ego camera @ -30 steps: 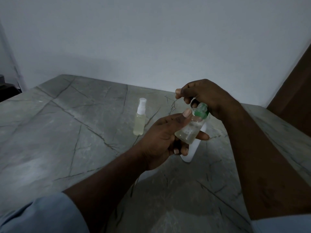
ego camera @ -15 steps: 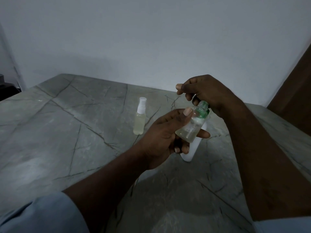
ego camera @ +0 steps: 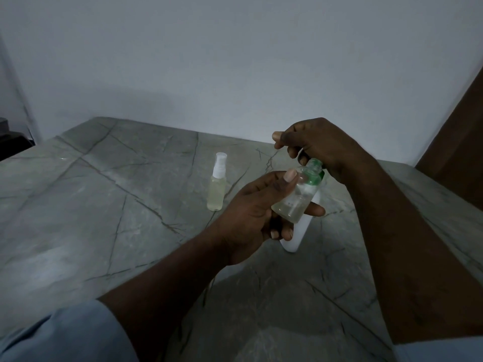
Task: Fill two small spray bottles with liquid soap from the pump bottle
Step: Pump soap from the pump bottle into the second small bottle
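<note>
The head view shows a grey stone worktop [ego camera: 104,205] crossed by dark veins, its far edge meeting a plain white wall [ego camera: 235,61]. A brown panel [ego camera: 460,131] rises past the far right corner.

A capped spray bottle [ego camera: 216,190] of pale liquid stands upright toward the far edge. The left hand [ego camera: 251,207] holds an open small bottle [ego camera: 295,205] tilted above the worktop, thumb and fingers pinching its sides. The right hand [ego camera: 318,145] sits just over the bottle's mouth, fingers curled; what they grip cannot be told. A white bottle [ego camera: 296,236] stands behind the left hand, its top hidden.
</note>
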### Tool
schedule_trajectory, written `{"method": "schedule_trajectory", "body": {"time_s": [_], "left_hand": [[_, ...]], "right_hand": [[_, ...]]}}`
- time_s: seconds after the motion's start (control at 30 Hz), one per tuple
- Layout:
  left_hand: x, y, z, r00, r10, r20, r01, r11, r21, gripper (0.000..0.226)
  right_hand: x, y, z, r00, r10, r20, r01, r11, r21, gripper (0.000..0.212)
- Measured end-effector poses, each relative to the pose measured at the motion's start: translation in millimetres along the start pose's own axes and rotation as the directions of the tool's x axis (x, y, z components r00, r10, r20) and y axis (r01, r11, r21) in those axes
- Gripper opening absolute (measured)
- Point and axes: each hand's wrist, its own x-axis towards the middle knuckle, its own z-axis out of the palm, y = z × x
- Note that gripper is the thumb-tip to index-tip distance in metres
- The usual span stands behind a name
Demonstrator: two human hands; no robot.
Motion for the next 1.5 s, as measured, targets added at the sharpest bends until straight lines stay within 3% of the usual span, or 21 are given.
{"method": "schedule_trajectory", "body": {"time_s": [0.53, 0.73, 1.1, 1.5], "left_hand": [[2.8, -4.6, -3.6, 1.000, 0.017, 0.009, -0.017, 1.000, 0.000, 0.059], [1.9, -1.9, -1.8, 1.000, 0.011, 0.006, -0.011, 1.000, -0.020, 0.037], [2.7, -4.6, -3.5, 1.000, 0.010, 0.004, -0.009, 1.000, -0.017, 0.049], [3.7, -2.7, -2.9, 1.000, 0.001, -0.007, -0.001, 1.000, 0.007, 0.039]], "right_hand": [[-0.3, 2.3, 3.3, 0.999, 0.028, 0.022, -0.028, 0.999, 0.016, 0.027], [-0.4, -3.6, -0.4, 1.000, -0.009, -0.018, 0.009, 1.000, -0.020, 0.030], [0.0, 2.8, 2.5, 0.998, 0.040, 0.042, -0.041, 0.999, 0.027, 0.025], [0.7, -0.8, -1.8, 1.000, 0.001, -0.004, -0.001, 1.000, 0.021, 0.027]]}}
